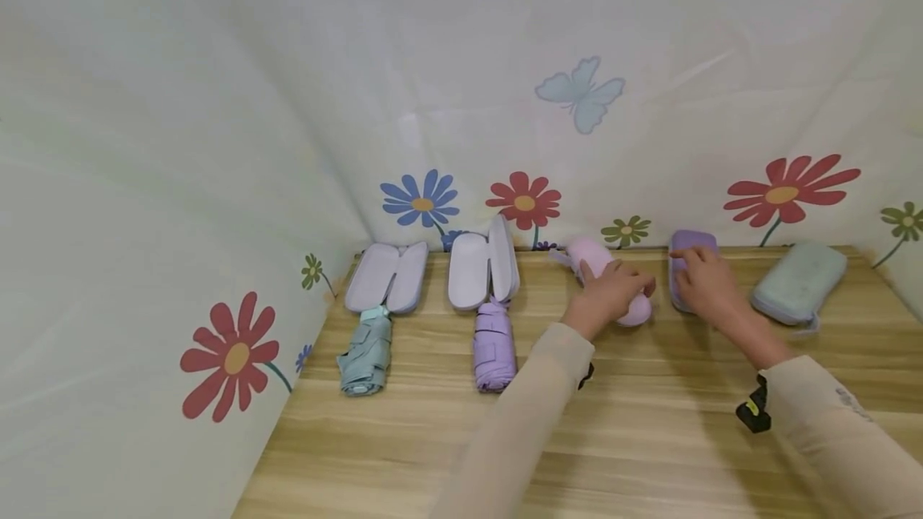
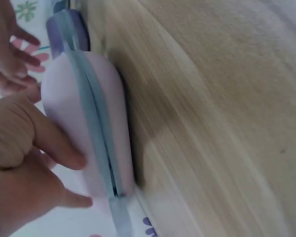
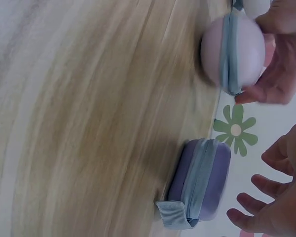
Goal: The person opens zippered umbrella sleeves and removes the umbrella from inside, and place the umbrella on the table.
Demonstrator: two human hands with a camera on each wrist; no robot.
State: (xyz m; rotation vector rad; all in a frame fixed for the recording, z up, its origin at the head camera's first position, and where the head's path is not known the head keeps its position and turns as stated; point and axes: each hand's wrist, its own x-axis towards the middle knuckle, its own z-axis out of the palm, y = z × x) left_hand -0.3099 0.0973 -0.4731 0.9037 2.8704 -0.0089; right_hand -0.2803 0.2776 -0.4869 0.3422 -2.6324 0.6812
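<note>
Open case [image 1: 371, 279] w/ teal umbrella [image 1: 366, 359] at approx. 6 o'clock, then second open case [image 1: 469, 271], purple umbrella [image 1: 494, 351] at its 6. Pink case [image 2: 91, 118] at 2 o'clock from that, L hand [image 1: 609, 292] curled round it, prob. gripping (blurry). R hand [image 1: 707, 285] over purple case [image 3: 200, 180], fingers half bent, holding nothing; green case [image 1: 800, 283] at 3 o'clock.

A creased white sheet [image 1: 433, 62] printed with 3 red flowers [image 1: 236, 359] and 1 pale blue butterfly [image 1: 586, 94] lines the far and left edges of the wood-grained surface [image 1: 389, 455].

A pink case [image 2: 77, 114] and a purple case [image 3: 217, 178] have apparently grey-blue zips [image 2: 94, 116].
</note>
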